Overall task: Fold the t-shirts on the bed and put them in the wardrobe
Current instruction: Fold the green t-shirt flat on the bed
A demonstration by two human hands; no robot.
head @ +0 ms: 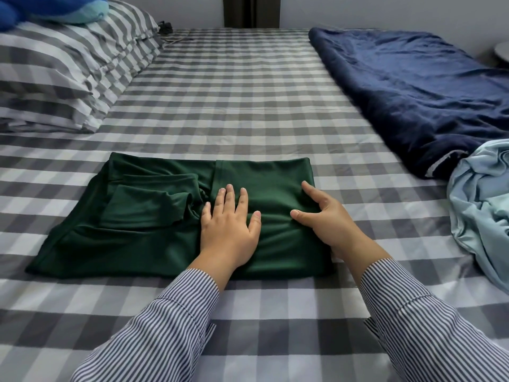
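A dark green t-shirt (143,224) lies partly folded on the checked bed (234,100), its right part doubled over toward the middle. My left hand (228,221) presses flat on the shirt's middle with straight, spread fingers. On the folded right part rests my right hand (322,213), fingers relaxed and thumb spread, holding nothing. A crumpled light blue t-shirt (479,205) lies at the bed's right edge.
Striped grey and white pillows (68,67) are stacked at the far left with a blue plush toy (49,9) on top. A dark blue blanket (418,89) lies along the right side. A dark doorway or wardrobe gap (250,11) shows beyond the bed.
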